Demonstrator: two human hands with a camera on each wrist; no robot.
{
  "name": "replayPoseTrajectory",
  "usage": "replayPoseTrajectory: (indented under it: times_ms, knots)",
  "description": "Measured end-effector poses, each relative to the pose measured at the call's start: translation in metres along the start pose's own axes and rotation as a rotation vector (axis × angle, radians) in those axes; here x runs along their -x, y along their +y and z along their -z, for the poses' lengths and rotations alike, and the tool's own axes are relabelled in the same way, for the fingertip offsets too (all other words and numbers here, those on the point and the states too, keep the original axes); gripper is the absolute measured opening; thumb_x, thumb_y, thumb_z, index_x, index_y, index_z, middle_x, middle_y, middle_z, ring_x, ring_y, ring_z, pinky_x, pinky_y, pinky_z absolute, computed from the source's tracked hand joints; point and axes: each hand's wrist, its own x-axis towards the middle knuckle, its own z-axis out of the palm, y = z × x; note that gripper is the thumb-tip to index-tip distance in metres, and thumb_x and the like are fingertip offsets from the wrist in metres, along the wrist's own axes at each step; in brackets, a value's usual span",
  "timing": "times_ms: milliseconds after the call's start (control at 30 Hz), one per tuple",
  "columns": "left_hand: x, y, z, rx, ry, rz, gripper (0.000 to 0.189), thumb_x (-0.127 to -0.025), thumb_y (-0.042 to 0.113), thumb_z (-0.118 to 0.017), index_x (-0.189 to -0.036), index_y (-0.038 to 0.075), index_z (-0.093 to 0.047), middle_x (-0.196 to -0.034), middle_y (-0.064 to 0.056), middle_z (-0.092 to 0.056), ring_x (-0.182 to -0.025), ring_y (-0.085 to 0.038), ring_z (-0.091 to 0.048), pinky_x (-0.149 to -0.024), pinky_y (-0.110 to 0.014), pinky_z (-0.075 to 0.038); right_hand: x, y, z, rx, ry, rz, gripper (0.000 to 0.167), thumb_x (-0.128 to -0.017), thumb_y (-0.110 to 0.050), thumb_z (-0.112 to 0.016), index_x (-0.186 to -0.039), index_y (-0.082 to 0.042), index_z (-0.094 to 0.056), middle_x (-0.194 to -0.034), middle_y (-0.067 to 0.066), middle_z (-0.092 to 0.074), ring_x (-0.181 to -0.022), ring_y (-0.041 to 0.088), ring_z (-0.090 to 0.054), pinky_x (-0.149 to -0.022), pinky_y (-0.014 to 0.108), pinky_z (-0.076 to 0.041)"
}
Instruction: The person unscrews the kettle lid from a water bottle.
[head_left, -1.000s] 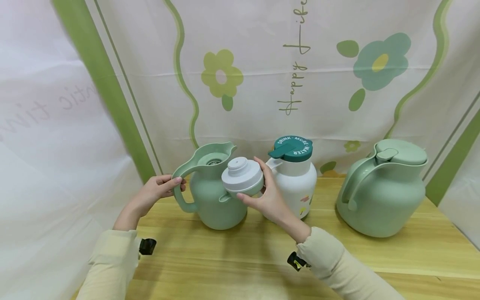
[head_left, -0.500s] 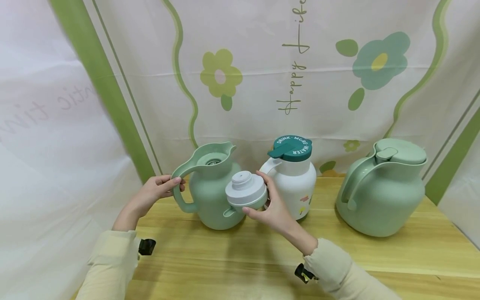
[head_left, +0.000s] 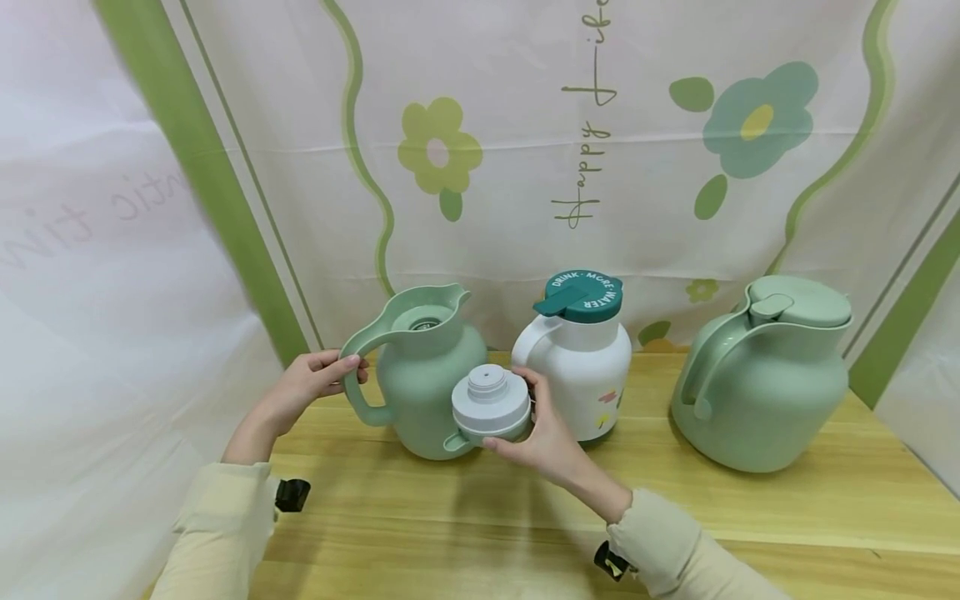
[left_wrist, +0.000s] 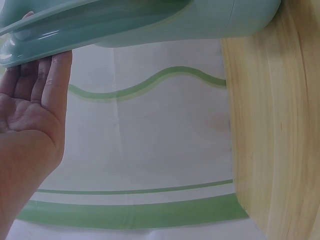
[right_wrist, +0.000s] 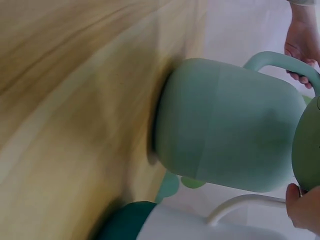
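On the left of the wooden table stands a light green thermos jug [head_left: 420,392], its mouth uncovered. My left hand [head_left: 313,383] pinches its handle [head_left: 365,400] between thumb and fingers; the left wrist view shows the fingers [left_wrist: 56,80] behind the handle. In front of the jug's right side, my right hand [head_left: 551,437] grips the rim of a jug lid [head_left: 491,408] from the right. This lid is upside down, with its white stopper upward and its green part below. In the right wrist view the lid's green top [right_wrist: 309,145] shows at the edge.
A white thermos jug [head_left: 581,379] with a dark green lid [head_left: 585,296] stands right behind the right hand. Farther right is another green jug [head_left: 772,392] with its lid on. A patterned curtain [head_left: 510,208] hangs behind the table [head_left: 420,533].
My right hand has lowered the upside-down lid, bringing it slightly right and nearer the table. The left hand stays on the handle, and the jugs stand where they were.
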Motion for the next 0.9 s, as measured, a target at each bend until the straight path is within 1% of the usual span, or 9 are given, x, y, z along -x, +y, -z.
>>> replayPoseTrajectory:
  times_ms: [67,200,267,400,567,733,800,900]
  knots:
    - [0.000,0.000,0.000,0.001,0.001,0.000,0.042,-0.099,0.037,-0.050,-0.109,0.000,-0.065,-0.089,0.015,-0.069,-0.097,0.001,-0.062,-0.104,-0.052,-0.042,0.002,0.004,-0.001,0.026,-0.001,0.001,0.091,-0.072,-0.014,-0.082,-0.142,-0.005,-0.024,-0.138,0.012,-0.045,-0.126,0.028,-0.044,-0.107,0.042,-0.036]
    - [0.000,0.000,0.000,0.001,0.002,-0.003,0.039,-0.099,0.037,-0.050,-0.109,0.002,-0.065,-0.088,0.015,-0.069,-0.097,0.001,-0.063,-0.104,-0.052,-0.043,0.007,0.012,-0.003,0.053,-0.004,-0.036,0.091,-0.072,-0.016,-0.082,-0.142,-0.007,-0.025,-0.137,0.012,-0.047,-0.128,0.028,-0.044,-0.109,0.045,-0.034]
    - [0.000,0.000,0.000,0.001,0.002,-0.004,0.039,-0.099,0.036,-0.049,-0.109,0.002,-0.065,-0.088,0.015,-0.069,-0.096,0.001,-0.063,-0.104,-0.052,-0.043,0.010,0.016,-0.005,0.065,-0.008,-0.064,0.092,-0.072,-0.017,-0.083,-0.142,-0.007,-0.025,-0.138,0.012,-0.047,-0.129,0.028,-0.043,-0.110,0.043,-0.033]
    - [0.000,0.000,0.000,0.001,0.001,-0.007,0.040,-0.099,0.036,-0.049,-0.110,0.002,-0.065,-0.089,0.015,-0.069,-0.096,0.000,-0.062,-0.104,-0.052,-0.043,0.016,0.025,-0.008,0.083,-0.013,-0.113,0.094,-0.070,-0.018,-0.084,-0.142,-0.007,-0.025,-0.139,0.010,-0.046,-0.131,0.025,-0.043,-0.111,0.036,-0.033]
    - [0.000,-0.001,0.001,0.002,-0.003,-0.014,0.040,-0.100,0.036,-0.049,-0.111,0.001,-0.064,-0.090,0.015,-0.069,-0.097,0.000,-0.063,-0.104,-0.051,-0.043,0.018,0.032,-0.013,0.113,-0.020,-0.158,0.096,-0.067,-0.019,-0.086,-0.141,-0.005,-0.027,-0.140,0.010,-0.045,-0.131,0.024,-0.043,-0.111,0.038,-0.033]
    - [-0.001,-0.001,0.001,0.001,-0.003,-0.015,0.039,-0.100,0.036,-0.049,-0.110,0.002,-0.065,-0.090,0.015,-0.069,-0.098,-0.001,-0.063,-0.103,-0.050,-0.044,0.020,0.039,-0.014,0.144,-0.027,-0.167,0.096,-0.065,-0.019,-0.088,-0.139,-0.003,-0.029,-0.139,0.014,-0.046,-0.131,0.026,-0.044,-0.111,0.037,-0.035]
    - [-0.001,-0.001,0.001,0.000,-0.003,-0.014,0.038,-0.100,0.036,-0.049,-0.109,0.003,-0.065,-0.089,0.014,-0.069,-0.097,-0.002,-0.064,-0.103,-0.050,-0.045,0.020,0.043,-0.014,0.159,-0.035,-0.168,0.098,-0.065,-0.020,-0.088,-0.141,-0.002,-0.028,-0.140,0.015,-0.045,-0.130,0.027,-0.045,-0.110,0.040,-0.035]
    - [-0.001,-0.001,0.001,-0.002,-0.004,-0.011,0.038,-0.099,0.036,-0.049,-0.108,0.003,-0.065,-0.089,0.014,-0.069,-0.097,-0.002,-0.064,-0.103,-0.049,-0.045,0.021,0.048,-0.014,0.207,-0.049,-0.164,0.102,-0.066,-0.022,-0.087,-0.144,0.001,-0.025,-0.142,0.017,-0.043,-0.130,0.030,-0.045,-0.108,0.048,-0.036]
